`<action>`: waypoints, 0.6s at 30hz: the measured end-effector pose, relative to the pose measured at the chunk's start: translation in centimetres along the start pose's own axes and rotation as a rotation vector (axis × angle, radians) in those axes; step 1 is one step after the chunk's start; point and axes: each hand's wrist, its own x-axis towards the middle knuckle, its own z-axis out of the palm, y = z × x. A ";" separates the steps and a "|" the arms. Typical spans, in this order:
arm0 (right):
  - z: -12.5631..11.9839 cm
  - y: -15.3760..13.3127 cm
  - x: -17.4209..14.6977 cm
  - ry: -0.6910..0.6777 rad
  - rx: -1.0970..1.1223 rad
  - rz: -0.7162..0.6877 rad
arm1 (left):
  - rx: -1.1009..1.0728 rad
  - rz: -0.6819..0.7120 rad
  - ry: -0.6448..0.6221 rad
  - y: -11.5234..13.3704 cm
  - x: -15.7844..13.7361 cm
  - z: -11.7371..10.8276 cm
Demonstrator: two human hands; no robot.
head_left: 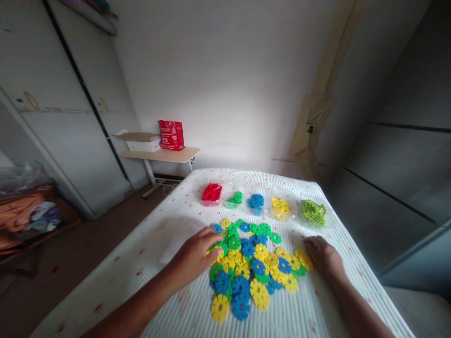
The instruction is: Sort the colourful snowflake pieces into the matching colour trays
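Observation:
A loose pile of plastic snowflake discs [248, 250] in yellow, blue and green lies on the bed in front of me. My left hand [198, 250] reaches over the pile's left edge, thumb and fingers apart, close to a yellow disc [219, 254]. To the right, my right hand [324, 256] rests on the cover with loosely bent fingers, beside a yellow disc [303, 259] at the pile's edge. No disc shows in its grasp. Behind the pile stand clear boxes of red pieces [212, 192], green discs [235, 198], blue discs [256, 202], yellow discs [280, 205] and light green pieces [313, 212].
The bed has a white ribbed cover [155, 277]. A clear plastic bag [174, 244] lies left of the pile. Beyond the bed, a small table [176, 155] holds a red bag [171, 135] and a white box [143, 143]. Cabinets flank both sides.

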 end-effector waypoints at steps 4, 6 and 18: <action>-0.1 -0.4 0.0 -0.019 -0.063 0.039 | 0.023 0.072 -0.224 1.0 -5.6 4.5; -0.2 -0.7 0.0 -0.023 -0.100 0.048 | 0.079 0.128 -0.272 1.0 -6.7 5.9; -0.3 -4.0 -0.3 -0.084 0.080 -0.051 | 0.213 0.244 -0.187 3.2 -3.3 9.1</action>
